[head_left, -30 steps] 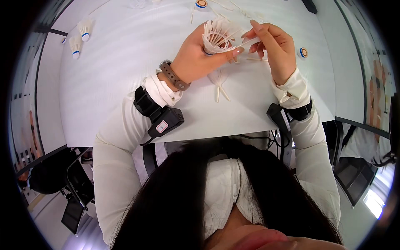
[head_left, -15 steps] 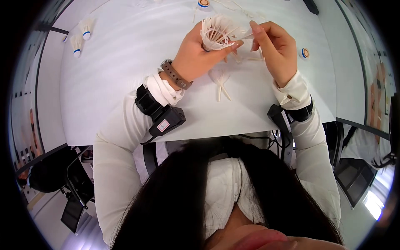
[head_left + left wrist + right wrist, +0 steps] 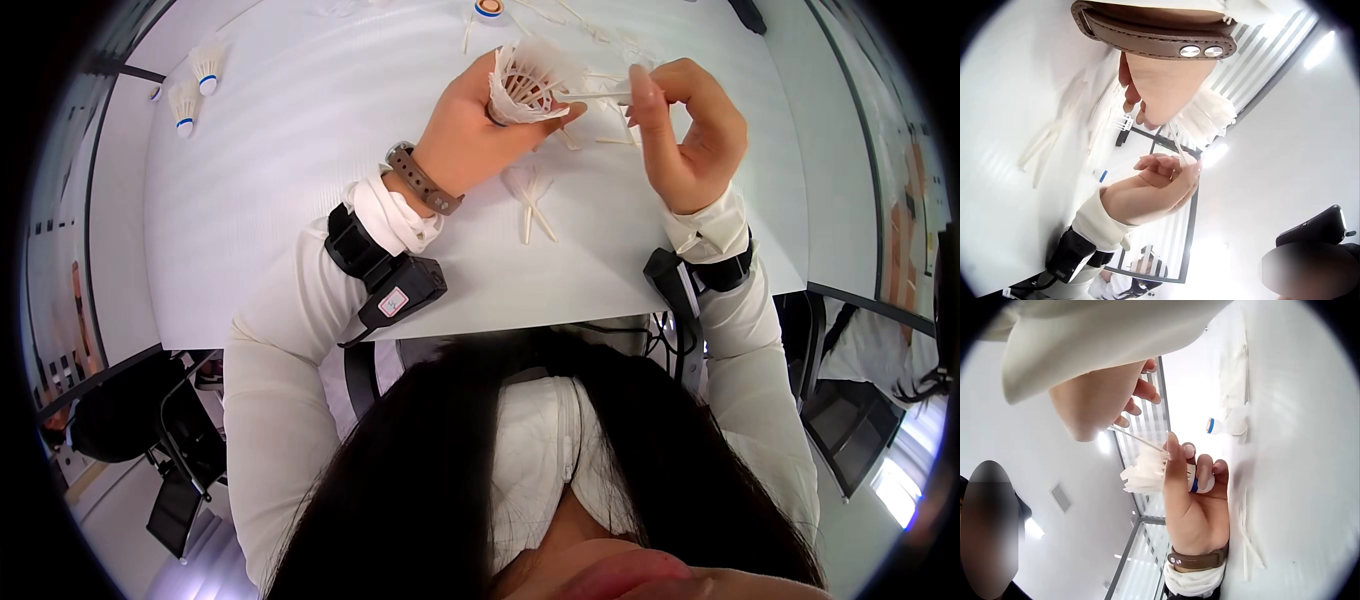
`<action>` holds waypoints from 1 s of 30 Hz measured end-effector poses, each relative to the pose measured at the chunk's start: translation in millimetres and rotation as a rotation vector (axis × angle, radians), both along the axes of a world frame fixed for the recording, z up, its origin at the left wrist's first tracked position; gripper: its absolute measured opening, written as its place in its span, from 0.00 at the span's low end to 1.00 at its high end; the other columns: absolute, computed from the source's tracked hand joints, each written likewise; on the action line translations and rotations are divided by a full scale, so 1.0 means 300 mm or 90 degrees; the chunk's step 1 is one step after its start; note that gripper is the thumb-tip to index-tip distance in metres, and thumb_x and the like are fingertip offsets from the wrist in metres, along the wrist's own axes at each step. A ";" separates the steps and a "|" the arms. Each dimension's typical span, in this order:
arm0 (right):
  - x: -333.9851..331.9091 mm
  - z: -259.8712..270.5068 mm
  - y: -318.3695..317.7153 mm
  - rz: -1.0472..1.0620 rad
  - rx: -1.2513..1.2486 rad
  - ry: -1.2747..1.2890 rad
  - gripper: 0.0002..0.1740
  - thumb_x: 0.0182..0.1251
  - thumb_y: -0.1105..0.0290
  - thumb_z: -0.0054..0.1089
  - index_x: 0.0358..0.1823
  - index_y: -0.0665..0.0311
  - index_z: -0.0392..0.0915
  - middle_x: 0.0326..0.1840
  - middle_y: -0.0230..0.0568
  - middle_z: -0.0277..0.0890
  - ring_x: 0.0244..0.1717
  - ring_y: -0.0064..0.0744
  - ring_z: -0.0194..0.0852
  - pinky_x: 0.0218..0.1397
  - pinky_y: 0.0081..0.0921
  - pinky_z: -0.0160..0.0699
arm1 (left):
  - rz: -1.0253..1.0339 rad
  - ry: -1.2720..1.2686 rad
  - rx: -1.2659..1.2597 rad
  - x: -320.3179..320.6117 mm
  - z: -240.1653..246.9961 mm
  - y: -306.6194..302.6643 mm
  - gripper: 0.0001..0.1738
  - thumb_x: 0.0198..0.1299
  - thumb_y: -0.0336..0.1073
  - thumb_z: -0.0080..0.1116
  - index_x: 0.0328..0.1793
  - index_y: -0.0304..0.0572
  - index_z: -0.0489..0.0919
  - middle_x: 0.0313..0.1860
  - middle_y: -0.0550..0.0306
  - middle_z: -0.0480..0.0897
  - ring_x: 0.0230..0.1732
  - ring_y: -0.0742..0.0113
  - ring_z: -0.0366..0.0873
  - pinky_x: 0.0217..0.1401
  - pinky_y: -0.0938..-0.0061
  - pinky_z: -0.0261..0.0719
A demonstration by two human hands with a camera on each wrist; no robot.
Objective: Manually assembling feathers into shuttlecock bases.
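Note:
My left hand [image 3: 470, 140] grips a white feather shuttlecock [image 3: 525, 90], its open feather skirt tipped up toward the head camera. In the right wrist view, the fingers curl round its white base with the blue band [image 3: 1194, 481]. My right hand [image 3: 692, 140] pinches a single white feather [image 3: 608, 96] between thumb and index finger. The bare quill of this feather [image 3: 1176, 137] reaches to the left thumb beside the skirt. The other right fingers are bent loosely. On the table below the hands lie loose feathers [image 3: 527, 195] with their quills crossed.
Two whole shuttlecocks [image 3: 207, 70] lie at the far left of the white table [image 3: 300, 130]. A round shuttlecock base with a blue ring [image 3: 488, 9] sits at the back. Several loose quills and feathers [image 3: 600, 35] are scattered behind the hands.
My right hand has moved right, away from the shuttlecock, with the feather between its fingertips. It now covers the base at the right. The shuttlecock has turned slightly in my left hand.

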State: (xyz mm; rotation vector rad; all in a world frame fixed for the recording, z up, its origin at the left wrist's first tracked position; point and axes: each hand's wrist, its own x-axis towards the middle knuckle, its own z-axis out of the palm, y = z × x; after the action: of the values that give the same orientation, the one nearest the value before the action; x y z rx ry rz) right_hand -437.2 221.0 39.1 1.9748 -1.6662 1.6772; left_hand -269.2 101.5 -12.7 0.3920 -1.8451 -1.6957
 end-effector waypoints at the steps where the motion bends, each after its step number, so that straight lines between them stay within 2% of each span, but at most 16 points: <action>1: -0.001 -0.002 0.000 0.004 -0.001 0.022 0.07 0.64 0.78 0.68 0.28 0.66 0.78 0.23 0.31 0.75 0.22 0.20 0.66 0.24 0.18 0.60 | 0.001 0.002 -0.015 0.000 0.000 0.000 0.22 0.58 0.32 0.75 0.56 0.38 0.78 0.46 0.60 0.86 0.45 0.76 0.83 0.48 0.77 0.83; 3: -0.002 -0.007 -0.001 0.011 -0.003 0.067 0.07 0.62 0.79 0.68 0.28 0.65 0.79 0.23 0.32 0.76 0.21 0.22 0.66 0.23 0.19 0.59 | 0.003 0.006 -0.043 -0.001 -0.001 -0.001 0.23 0.58 0.33 0.75 0.57 0.38 0.79 0.47 0.60 0.87 0.47 0.75 0.83 0.52 0.76 0.82; 7: -0.008 -0.009 -0.007 0.038 -0.028 0.097 0.06 0.60 0.80 0.68 0.28 0.64 0.79 0.23 0.33 0.77 0.20 0.23 0.68 0.22 0.19 0.59 | -0.005 0.020 -0.054 -0.002 0.000 -0.006 0.23 0.57 0.33 0.75 0.57 0.38 0.79 0.48 0.60 0.87 0.48 0.74 0.83 0.54 0.75 0.82; 8: 0.002 0.000 -0.003 0.035 -0.021 0.098 0.05 0.59 0.80 0.68 0.29 0.64 0.80 0.23 0.34 0.77 0.20 0.25 0.70 0.22 0.20 0.63 | -0.004 0.024 -0.052 -0.002 -0.003 -0.006 0.23 0.57 0.33 0.75 0.57 0.38 0.79 0.48 0.60 0.87 0.48 0.74 0.83 0.54 0.75 0.82; 11: 0.002 0.022 0.011 0.064 0.016 0.174 0.05 0.62 0.83 0.65 0.31 0.68 0.78 0.26 0.39 0.79 0.24 0.25 0.72 0.25 0.17 0.65 | 0.008 0.029 -0.055 -0.005 -0.014 -0.006 0.23 0.57 0.33 0.75 0.57 0.38 0.79 0.48 0.59 0.87 0.48 0.74 0.83 0.54 0.75 0.82; 15: -0.007 0.026 0.007 0.068 0.002 0.247 0.03 0.61 0.82 0.66 0.36 0.69 0.84 0.33 0.41 0.81 0.27 0.28 0.78 0.28 0.19 0.75 | 0.024 0.024 -0.061 -0.004 -0.006 -0.003 0.22 0.57 0.32 0.75 0.56 0.38 0.79 0.47 0.59 0.87 0.47 0.74 0.83 0.53 0.75 0.82; 18: -0.011 0.007 -0.009 0.051 -0.035 0.227 0.08 0.57 0.79 0.70 0.39 0.64 0.87 0.31 0.38 0.81 0.23 0.31 0.77 0.24 0.23 0.74 | 0.015 0.041 -0.070 -0.006 -0.004 -0.005 0.21 0.57 0.31 0.75 0.55 0.38 0.78 0.47 0.60 0.86 0.47 0.75 0.83 0.53 0.76 0.81; 21: -0.013 0.005 -0.010 0.066 -0.025 0.227 0.08 0.58 0.78 0.70 0.40 0.64 0.87 0.31 0.39 0.81 0.24 0.31 0.77 0.24 0.23 0.74 | -0.011 0.099 -0.045 -0.014 -0.008 -0.002 0.21 0.57 0.30 0.74 0.55 0.38 0.77 0.47 0.60 0.85 0.48 0.75 0.82 0.53 0.76 0.81; 24: -0.012 0.004 -0.009 0.063 -0.023 0.236 0.08 0.58 0.78 0.71 0.40 0.64 0.87 0.31 0.38 0.81 0.23 0.30 0.76 0.23 0.23 0.73 | -0.011 0.108 -0.116 -0.012 -0.010 -0.007 0.22 0.57 0.28 0.73 0.56 0.38 0.76 0.48 0.59 0.85 0.49 0.75 0.82 0.53 0.76 0.81; 30: -0.008 0.006 -0.013 0.079 -0.023 0.234 0.07 0.58 0.77 0.72 0.39 0.65 0.87 0.31 0.38 0.80 0.22 0.30 0.75 0.22 0.23 0.71 | 0.014 0.115 -0.113 -0.010 -0.016 -0.008 0.22 0.57 0.27 0.72 0.57 0.38 0.76 0.49 0.59 0.84 0.50 0.74 0.82 0.54 0.76 0.81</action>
State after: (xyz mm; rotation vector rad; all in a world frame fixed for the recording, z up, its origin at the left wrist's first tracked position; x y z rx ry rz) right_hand -439.6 217.1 40.7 2.2398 -1.4009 1.2619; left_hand -272.1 99.2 -17.4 0.1795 -1.8317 -1.4864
